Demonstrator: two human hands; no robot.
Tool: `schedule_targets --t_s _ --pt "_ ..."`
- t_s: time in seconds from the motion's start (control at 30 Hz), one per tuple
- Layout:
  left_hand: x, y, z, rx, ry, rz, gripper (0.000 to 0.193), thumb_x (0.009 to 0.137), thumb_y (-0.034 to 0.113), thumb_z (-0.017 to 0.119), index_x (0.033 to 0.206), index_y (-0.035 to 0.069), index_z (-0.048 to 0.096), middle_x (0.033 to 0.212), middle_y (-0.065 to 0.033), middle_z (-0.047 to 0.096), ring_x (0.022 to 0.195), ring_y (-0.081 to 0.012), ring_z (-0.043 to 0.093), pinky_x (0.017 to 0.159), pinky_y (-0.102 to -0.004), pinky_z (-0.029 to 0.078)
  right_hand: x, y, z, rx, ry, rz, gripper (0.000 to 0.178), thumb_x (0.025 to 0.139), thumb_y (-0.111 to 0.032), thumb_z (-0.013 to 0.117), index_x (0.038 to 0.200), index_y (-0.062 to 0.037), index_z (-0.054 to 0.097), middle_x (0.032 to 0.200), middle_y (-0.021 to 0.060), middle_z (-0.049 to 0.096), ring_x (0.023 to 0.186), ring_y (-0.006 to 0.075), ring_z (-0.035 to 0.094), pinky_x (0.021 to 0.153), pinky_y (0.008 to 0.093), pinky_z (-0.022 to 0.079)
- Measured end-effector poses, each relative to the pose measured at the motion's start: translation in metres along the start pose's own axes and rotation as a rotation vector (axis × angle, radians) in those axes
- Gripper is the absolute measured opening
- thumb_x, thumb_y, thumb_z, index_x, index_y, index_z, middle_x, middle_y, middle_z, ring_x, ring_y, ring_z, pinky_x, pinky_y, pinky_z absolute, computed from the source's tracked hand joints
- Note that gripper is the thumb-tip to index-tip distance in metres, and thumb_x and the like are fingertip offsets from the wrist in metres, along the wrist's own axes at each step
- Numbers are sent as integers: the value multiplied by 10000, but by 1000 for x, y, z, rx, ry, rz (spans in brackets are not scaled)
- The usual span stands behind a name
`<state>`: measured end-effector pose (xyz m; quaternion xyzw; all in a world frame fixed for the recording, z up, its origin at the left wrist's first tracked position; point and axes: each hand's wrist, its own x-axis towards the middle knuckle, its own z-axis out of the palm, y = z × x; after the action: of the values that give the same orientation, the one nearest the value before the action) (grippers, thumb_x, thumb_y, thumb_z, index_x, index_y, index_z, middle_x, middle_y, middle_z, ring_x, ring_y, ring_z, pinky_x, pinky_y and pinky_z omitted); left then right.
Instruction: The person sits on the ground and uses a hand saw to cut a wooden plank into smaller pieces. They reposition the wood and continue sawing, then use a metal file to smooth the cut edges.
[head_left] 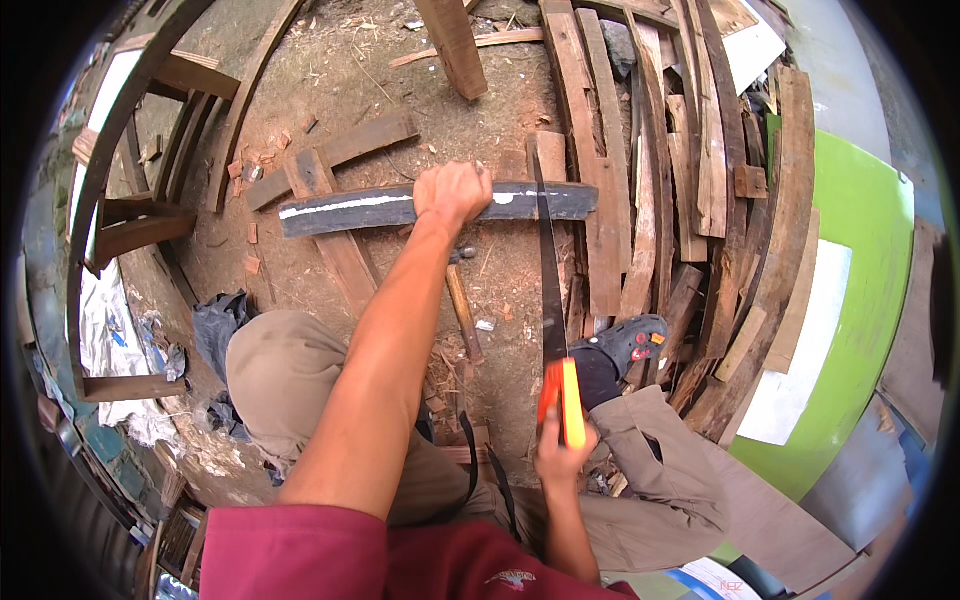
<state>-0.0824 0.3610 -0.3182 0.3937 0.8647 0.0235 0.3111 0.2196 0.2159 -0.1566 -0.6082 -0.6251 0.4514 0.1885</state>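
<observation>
My left hand [455, 192] is closed over a dark painted wooden board [350, 212] with a white streak along it, pressing from above near its middle. The board lies crosswise, its left part over a brown plank and its right part over the stacked planks. In my right hand [563, 450] is the orange and yellow handle of a handsaw [551, 290]. The saw's long dark blade points away from me and crosses the board near its right end. Whether the teeth have cut into the wood I cannot tell. Below the board a hammer [462, 305] with a wooden handle lies on the ground.
Old planks [660, 150] are piled along the right, beside a green panel [850, 200]. At the left stands a wooden frame [140, 235]. A wooden post [452, 50] reaches in from the far side. My shoe [632, 345] rests beside the planks. Wood scraps litter the dirt ground [340, 90].
</observation>
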Motion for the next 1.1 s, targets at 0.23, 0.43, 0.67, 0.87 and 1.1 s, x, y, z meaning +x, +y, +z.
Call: schedule_targets --t_s 0.23,0.43,0.67,0.87,1.1 --pt "2 10 0 26 20 44 490 943 436 480 879 59 788 935 -198 747 907 -375 733 842 -447 576 133 -6 47 13 107 34 259 949 -119 654 742 28 601 605 -32 524 549 70 475 500 293 371" --pt "-8 9 6 79 -34 81 504 950 445 458 887 74 793 926 -202 748 881 -374 737 812 -454 583 19 0 11 22 16 75 160 927 -57 621 795 32 627 582 61 527 555 100 514 517 334 419" --pt "-12 6 11 94 18 111 501 953 416 445 865 58 784 891 -207 744 852 -375 738 807 -464 583 96 -2 46 42 27 146 245 950 -112 635 766 51 642 561 8 542 515 97 472 484 308 373" --pt "3 2 -3 68 13 44 501 955 428 442 893 73 789 946 -201 745 912 -369 731 844 -458 574 37 18 43 46 34 -56 74 864 -36 672 845 36 673 625 172 592 559 210 620 542 360 465" --pt "-9 1 7 57 -5 56 497 946 431 443 904 82 793 956 -188 748 912 -372 730 839 -456 574 75 14 15 46 -45 126 248 950 -125 630 783 58 641 580 33 524 569 83 485 509 325 405"
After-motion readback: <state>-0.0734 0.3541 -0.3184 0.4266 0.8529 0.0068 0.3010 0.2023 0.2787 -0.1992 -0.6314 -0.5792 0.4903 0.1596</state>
